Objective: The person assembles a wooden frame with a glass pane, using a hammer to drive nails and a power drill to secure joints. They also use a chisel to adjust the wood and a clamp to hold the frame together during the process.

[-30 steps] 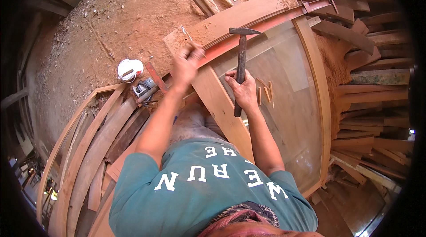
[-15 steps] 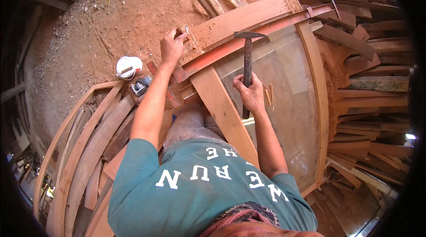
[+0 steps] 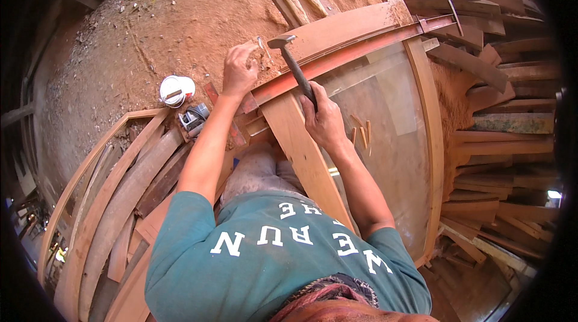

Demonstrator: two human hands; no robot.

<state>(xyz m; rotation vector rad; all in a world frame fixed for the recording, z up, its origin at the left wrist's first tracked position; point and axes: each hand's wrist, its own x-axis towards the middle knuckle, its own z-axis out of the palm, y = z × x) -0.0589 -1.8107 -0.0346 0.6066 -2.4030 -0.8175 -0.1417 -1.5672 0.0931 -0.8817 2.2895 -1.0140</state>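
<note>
My right hand (image 3: 325,118) grips the handle of a hammer (image 3: 295,70). The hammer's head is up and to the left, close to my left hand. My left hand (image 3: 241,72) is at the left end of a wide wooden board (image 3: 349,25), its fingers bent and drawn together. Whatever they hold, if anything, is hidden. Just right of those fingers a thin, shiny strip (image 3: 263,46) stands out from the sawdust. Along the board's near side runs a red metal bar clamp (image 3: 355,60). A few small wooden pegs (image 3: 363,136) lie to the right of my right hand.
A curved wooden frame (image 3: 428,111) surrounds a pale sheet, with a plank (image 3: 299,144) at its left. Stacked curved timber (image 3: 512,135) fills the right side. On the left are a white bucket (image 3: 176,91), a grey power tool (image 3: 194,118) and more curved boards (image 3: 129,192).
The hammer has swung left from upright to tilted, its head now near my left hand. My right hand moved slightly left. My left hand shifted a little right and its fingers turned.
</note>
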